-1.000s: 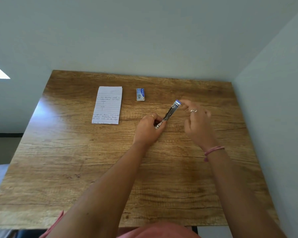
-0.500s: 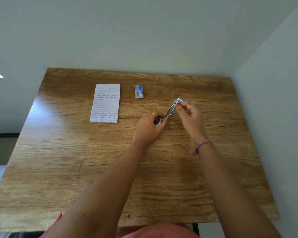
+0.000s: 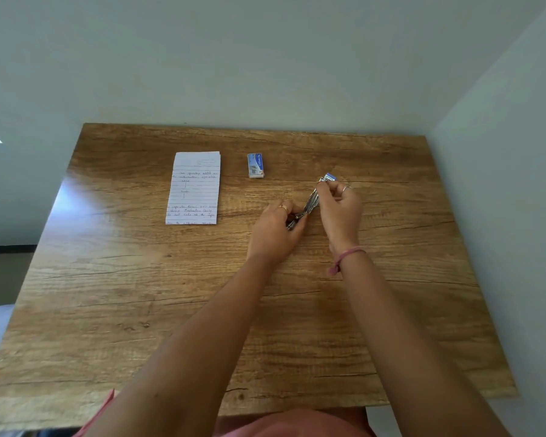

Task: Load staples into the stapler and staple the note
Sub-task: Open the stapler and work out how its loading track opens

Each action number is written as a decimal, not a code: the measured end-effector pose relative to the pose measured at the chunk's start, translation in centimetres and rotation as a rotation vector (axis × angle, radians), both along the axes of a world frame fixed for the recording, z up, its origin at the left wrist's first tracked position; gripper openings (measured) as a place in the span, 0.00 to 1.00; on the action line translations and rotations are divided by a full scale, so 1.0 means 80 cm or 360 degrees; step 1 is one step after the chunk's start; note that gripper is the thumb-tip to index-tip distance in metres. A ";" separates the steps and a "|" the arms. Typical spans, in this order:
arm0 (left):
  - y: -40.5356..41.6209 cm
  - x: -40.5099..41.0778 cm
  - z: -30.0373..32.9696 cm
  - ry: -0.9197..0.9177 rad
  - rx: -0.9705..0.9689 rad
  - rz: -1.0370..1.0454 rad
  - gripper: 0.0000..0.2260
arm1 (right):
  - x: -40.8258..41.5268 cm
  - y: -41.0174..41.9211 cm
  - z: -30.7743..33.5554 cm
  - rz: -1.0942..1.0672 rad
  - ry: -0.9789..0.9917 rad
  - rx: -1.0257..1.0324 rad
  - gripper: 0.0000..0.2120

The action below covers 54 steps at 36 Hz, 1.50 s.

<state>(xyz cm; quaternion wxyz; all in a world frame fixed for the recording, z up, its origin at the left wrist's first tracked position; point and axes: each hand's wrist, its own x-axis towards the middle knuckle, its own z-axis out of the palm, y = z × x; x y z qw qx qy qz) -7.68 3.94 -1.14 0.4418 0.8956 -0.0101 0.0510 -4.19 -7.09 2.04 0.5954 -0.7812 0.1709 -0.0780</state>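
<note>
Two bare forearms reach up from the bottom of the frame over a wooden table (image 3: 114,310). Right of centre, the left hand (image 3: 273,230) curls round the near end of a metal stapler (image 3: 311,203), and the right hand (image 3: 339,208) pinches its far, blue-tipped end. The stapler slants up to the right between them. Farther back, upper middle, a small staple box (image 3: 255,165) lies apart, and left of it a handwritten lined note (image 3: 194,187) lies flat.
</note>
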 end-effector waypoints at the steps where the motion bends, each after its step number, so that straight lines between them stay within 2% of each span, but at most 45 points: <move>1: 0.000 0.000 -0.001 0.0000 0.0011 0.0001 0.08 | -0.001 0.004 -0.002 -0.0045 0.0000 0.0024 0.10; 6: -0.001 0.001 -0.002 -0.0027 0.0044 0.0002 0.09 | -0.001 0.022 -0.004 -0.0224 0.0028 0.0188 0.13; 10: -0.001 0.002 -0.004 -0.0042 0.0076 -0.0007 0.08 | -0.002 0.030 0.000 -0.0332 0.0157 0.0490 0.14; 17: -0.002 0.003 -0.006 -0.0071 0.0100 -0.0009 0.09 | 0.009 0.033 0.016 -0.0356 0.0409 0.1023 0.03; 22: -0.003 0.002 -0.005 -0.0074 0.0085 0.0004 0.08 | 0.000 0.022 0.019 -0.0109 0.0405 0.1104 0.18; 25: -0.002 0.002 -0.005 -0.0095 0.0106 -0.0002 0.07 | -0.005 0.019 0.017 -0.0085 0.0399 0.1111 0.16; 29: -0.003 0.001 -0.004 -0.0094 0.0103 0.0002 0.07 | -0.005 0.021 0.020 -0.0185 0.0447 0.1261 0.07; 33: -0.004 0.001 -0.003 -0.0081 0.0111 -0.0001 0.08 | -0.002 0.024 0.021 -0.0293 0.0415 0.1312 0.20; 35: -0.003 0.001 -0.003 -0.0078 0.0109 -0.0004 0.08 | -0.003 0.025 0.020 -0.0297 0.0403 0.1307 0.21; 39: -0.003 0.001 -0.002 -0.0074 0.0109 -0.0004 0.08 | -0.002 0.022 0.016 -0.0211 0.0388 0.1268 0.10; 45: -0.003 0.001 -0.002 -0.0076 0.0107 -0.0015 0.08 | -0.002 0.013 0.010 -0.0061 0.0390 0.1192 0.14; 48: -0.003 0.001 -0.003 -0.0076 0.0101 -0.0009 0.08 | -0.002 0.012 0.009 -0.0060 0.0348 0.1047 0.15; 50: -0.003 0.001 -0.003 -0.0078 0.0102 -0.0001 0.08 | -0.003 0.009 0.007 -0.0056 0.0206 0.0864 0.16; 54: -0.003 0.002 -0.005 -0.0078 0.0110 0.0004 0.07 | -0.008 -0.016 -0.003 0.0051 -0.0149 -0.0044 0.27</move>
